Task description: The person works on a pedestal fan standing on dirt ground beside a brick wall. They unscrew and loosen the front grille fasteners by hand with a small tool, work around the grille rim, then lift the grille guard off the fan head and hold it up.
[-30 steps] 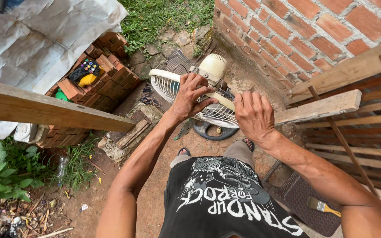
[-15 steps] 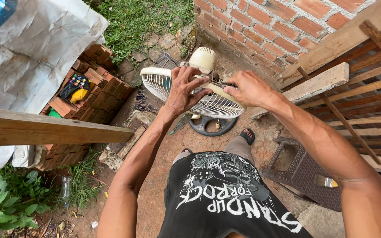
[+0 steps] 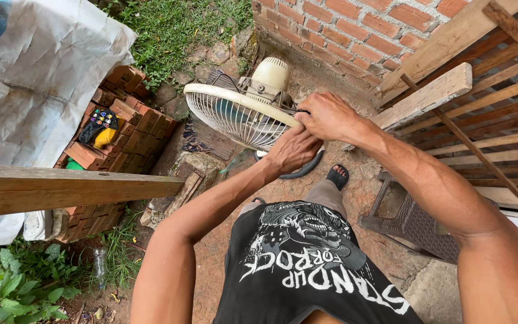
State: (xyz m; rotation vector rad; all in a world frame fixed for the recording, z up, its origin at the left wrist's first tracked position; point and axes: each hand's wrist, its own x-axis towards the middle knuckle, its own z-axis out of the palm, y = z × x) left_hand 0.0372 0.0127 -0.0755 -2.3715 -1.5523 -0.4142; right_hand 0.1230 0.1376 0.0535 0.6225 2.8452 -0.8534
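A cream standing fan [image 3: 242, 111] with a white wire grille and a rounded motor housing stands on the dirt ground in front of me, its dark round base partly hidden behind my hands. My left hand [image 3: 293, 150] grips the near right rim of the grille from below. Just above it, my right hand [image 3: 327, 116] is closed on the same rim close to the motor housing. Both forearms reach out over my black printed shirt.
A stack of red bricks [image 3: 126, 120] with a small colourful item on it sits left, beside a white tarp [image 3: 37, 78]. A wooden beam [image 3: 67, 188] crosses at left. A brick wall [image 3: 355, 30], planks and a slatted wooden frame [image 3: 499, 120] stand right; a brown wicker stool [image 3: 415, 223] is near my sandalled foot.
Both hands slid from the top of the grille to its right rim and now sit close together. The fan has turned, showing more of its motor housing.
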